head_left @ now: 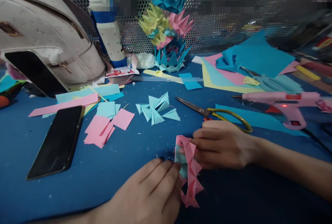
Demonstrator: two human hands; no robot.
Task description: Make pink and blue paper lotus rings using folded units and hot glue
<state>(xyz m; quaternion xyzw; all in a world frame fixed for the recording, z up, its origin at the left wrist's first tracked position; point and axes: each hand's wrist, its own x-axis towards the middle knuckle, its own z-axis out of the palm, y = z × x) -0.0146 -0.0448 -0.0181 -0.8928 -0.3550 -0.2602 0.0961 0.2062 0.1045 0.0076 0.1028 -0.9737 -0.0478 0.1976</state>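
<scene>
Between my two hands is a pink and light-blue ring of folded paper points (pixel 192 172), held on edge low over the blue table. My left hand (pixel 153 189) grips its near left side, fingertips partly hidden behind the paper. On the far right side, my right hand (pixel 224 144) pinches the ring's upper part. Just beyond lies a small pile of folded light-blue paper triangles (pixel 155 108). Scissors (pixel 202 110) with yellow and red handles rest behind my right hand. To the left are pink paper squares (pixel 100 130) and light-blue paper squares (pixel 106 109).
A pink glue gun (pixel 282 98) with a lit red light lies at the right. Two phones, one a black phone (pixel 57 142), a backpack (pixel 46 30) and a bottle (pixel 109 34) occupy the left. Spiky paper rings (pixel 171 56) are stacked against the perforated metal panel (pixel 218 34). Coloured sheets (pixel 259 58) lie back right.
</scene>
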